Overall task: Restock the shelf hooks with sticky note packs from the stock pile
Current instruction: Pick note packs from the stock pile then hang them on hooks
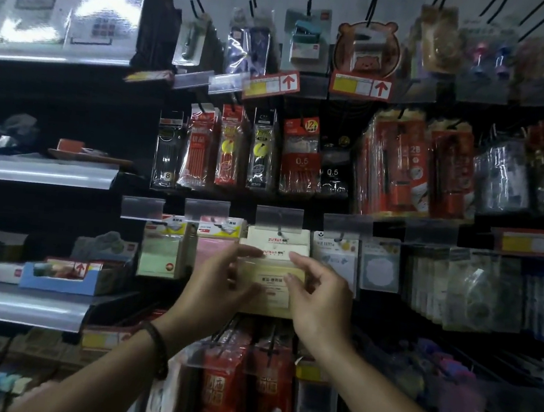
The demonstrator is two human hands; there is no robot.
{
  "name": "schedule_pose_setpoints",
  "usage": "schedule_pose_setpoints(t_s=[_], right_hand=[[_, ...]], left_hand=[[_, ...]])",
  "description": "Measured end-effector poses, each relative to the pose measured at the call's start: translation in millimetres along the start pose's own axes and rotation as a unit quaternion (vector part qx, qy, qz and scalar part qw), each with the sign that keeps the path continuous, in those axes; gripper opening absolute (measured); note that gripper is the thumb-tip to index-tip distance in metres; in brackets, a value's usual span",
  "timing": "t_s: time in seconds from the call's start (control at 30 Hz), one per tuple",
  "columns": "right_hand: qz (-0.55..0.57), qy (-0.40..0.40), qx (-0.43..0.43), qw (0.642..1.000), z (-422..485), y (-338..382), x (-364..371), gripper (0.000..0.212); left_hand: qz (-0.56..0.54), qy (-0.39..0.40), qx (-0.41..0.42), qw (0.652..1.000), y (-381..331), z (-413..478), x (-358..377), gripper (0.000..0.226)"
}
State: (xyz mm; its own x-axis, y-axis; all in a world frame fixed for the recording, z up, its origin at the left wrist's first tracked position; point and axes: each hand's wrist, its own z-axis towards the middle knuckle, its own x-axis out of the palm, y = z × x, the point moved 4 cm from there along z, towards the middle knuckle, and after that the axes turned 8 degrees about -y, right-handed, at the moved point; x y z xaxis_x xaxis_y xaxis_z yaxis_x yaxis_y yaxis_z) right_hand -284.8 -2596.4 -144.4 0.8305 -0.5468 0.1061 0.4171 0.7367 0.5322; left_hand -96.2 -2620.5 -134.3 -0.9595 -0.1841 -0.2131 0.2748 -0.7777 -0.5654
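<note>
A cream sticky note pack is held up in front of the shelf, just below a hook. On that hook hangs another cream pack of the same kind. My left hand grips the held pack's left edge, thumb on its top front. My right hand pinches its right side, fingers curled over the top corner. The held pack's header overlaps the hanging pack's lower part. Pink and green sticky note packs hang on hooks to the left.
Pen and refill packs hang in the row above, patterned note packs to the right, red packs on hooks below. Grey shelves with boxes jut out at the left. Clear price tag holders sit over each hook.
</note>
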Motion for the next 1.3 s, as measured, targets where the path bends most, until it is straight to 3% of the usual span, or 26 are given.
schedule_pose_setpoints(t_s=[0.2,0.43,0.67,0.83,0.97,1.13,1.3], right_hand=[[0.009,-0.042,-0.060,0.997,12,-2,0,0.036],[-0.066,-0.052,-0.082,0.993,32,-9,14,0.037],[-0.225,0.026,-0.046,0.973,37,-10,17,0.043],[-0.337,0.098,-0.056,0.935,28,-8,15,0.065],[-0.353,0.124,-0.075,0.924,15,-3,7,0.080],[-0.283,0.084,-0.121,0.948,-26,-1,-15,0.056],[-0.160,0.089,-0.144,0.972,-108,-6,-36,0.017]], left_hand=[[0.085,-0.045,0.105,0.990,0,10,4,0.050],[0.143,-0.028,0.112,0.983,11,35,18,0.066],[0.268,0.016,0.104,0.958,16,44,25,0.078],[0.374,0.009,0.115,0.920,11,41,26,0.086],[0.405,0.012,0.112,0.907,13,25,23,0.094],[0.390,0.010,0.102,0.915,2,-25,4,0.078],[0.296,0.049,0.097,0.949,1,-112,-15,0.031]])
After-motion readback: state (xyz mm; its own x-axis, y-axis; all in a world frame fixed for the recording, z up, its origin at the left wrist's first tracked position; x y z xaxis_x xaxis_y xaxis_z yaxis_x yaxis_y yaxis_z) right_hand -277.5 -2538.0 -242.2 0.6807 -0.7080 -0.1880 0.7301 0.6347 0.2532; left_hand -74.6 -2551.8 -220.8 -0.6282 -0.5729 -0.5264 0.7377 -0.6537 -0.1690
